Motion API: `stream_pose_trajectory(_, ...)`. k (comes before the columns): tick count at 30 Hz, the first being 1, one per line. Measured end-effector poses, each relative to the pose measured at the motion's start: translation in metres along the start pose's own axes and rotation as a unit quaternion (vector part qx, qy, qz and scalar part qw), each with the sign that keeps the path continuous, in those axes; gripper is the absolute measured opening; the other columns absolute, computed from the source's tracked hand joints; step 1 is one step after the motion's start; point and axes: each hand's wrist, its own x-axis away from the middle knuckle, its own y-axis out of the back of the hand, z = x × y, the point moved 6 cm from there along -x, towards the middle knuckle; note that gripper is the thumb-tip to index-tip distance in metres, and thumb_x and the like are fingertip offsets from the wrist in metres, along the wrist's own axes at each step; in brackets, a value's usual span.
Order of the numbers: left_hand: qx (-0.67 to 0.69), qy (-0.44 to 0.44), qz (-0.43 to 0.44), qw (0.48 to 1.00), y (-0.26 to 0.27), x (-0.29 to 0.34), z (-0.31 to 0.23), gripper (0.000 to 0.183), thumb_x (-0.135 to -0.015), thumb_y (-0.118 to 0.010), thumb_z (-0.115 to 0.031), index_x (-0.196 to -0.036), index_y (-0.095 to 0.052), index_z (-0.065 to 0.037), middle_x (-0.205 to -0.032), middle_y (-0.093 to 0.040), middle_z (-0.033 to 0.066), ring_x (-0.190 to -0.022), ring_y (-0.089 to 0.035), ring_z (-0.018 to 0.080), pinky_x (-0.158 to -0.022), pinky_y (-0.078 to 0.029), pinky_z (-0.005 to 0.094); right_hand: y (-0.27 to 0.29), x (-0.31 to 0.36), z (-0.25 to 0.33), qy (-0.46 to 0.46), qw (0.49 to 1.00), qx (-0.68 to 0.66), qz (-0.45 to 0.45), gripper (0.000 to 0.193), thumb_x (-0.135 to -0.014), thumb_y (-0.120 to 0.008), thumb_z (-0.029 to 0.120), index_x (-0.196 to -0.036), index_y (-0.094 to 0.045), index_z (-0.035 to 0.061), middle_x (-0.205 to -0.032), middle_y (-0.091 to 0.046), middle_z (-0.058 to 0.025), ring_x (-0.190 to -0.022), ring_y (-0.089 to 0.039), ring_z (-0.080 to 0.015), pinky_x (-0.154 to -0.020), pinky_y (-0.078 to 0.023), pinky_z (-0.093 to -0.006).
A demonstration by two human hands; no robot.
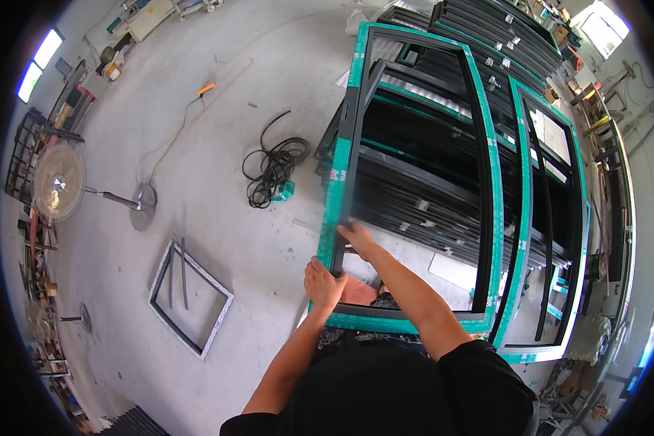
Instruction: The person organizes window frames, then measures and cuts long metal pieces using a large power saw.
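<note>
Workshop floor (109,269), pale grey and scuffed, spreads through the only view, a wide one from the head looking down. At left stands a round fan (59,182); a small frame (218,325) lies below it with two thin bars (184,272) across its opening. A tangle of black strip (280,154) sits mid-floor, touching a green piece (285,192). Before the person is a tall dark frame (334,189) faced with green film, in front of a big stack (414,207) of dark lengths; a second frame (523,218) is just to its right. The left hand (324,285) is clamped round the frame's left side, near the bottom corner. The right hand (359,240), slightly higher, has its fingers bent against the inner edge of that side; whether they pinch anything cannot be told. All four sides look joined, so the outline seems complete; the opening shows no panel, and how much work remains is unclear. No container is near the hands; a bucket (113,71) stands far off at upper left, its contents too small to tell.
</note>
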Motion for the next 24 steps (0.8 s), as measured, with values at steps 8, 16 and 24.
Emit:
stream_pose_trajectory(8, 0.07, -0.012, 0.032, 0.997, -0.003, -0.016, -0.001, 0.072, -0.065, -0.073, -0.034, -0.114, -0.041, 0.008, -0.099, -0.054, 0.0225, -0.094, -0.054, 0.0391, -0.079, -0.047, 0.0446, 0.008, -0.013, 0.011, 0.013, 0.999, 0.037, -0.005, 0.045, -0.084, -0.064, 0.038, -0.107, -0.054, 0.0003, -0.097, -0.062, -0.0116, -0.084, -0.062, -0.0218, -0.064, -0.055, -0.0377)
stream_pose_trajectory(16, 0.094, -0.013, 0.046, 0.994, 0.003, -0.018, 0.0, 0.054, -0.064, -0.072, -0.031, -0.099, -0.045, 0.001, -0.093, -0.054, 0.0184, -0.09, -0.055, 0.0373, -0.072, -0.048, 0.0462, 0.0, -0.003, 0.021, 0.014, 0.995, 0.087, -0.038, 0.044, -0.084, -0.065, 0.034, -0.102, -0.053, -0.0039, -0.094, -0.06, -0.0122, -0.079, -0.061, -0.0203, -0.058, -0.055, -0.035)
stream_pose_trajectory(24, 0.104, -0.025, 0.047, 0.993, 0.006, -0.014, 0.002, 0.055, -0.066, -0.072, -0.033, -0.1, -0.045, 0.001, -0.093, -0.054, 0.0186, -0.091, -0.054, 0.0369, -0.073, -0.046, 0.0456, -0.002, 0.006, 0.025, 0.041, 0.99, 0.112, -0.071, 0.044, -0.083, -0.065, 0.037, -0.097, -0.054, -0.0037, -0.087, -0.062, -0.0132, -0.07, -0.063, -0.0207, -0.05, -0.053, -0.0321)
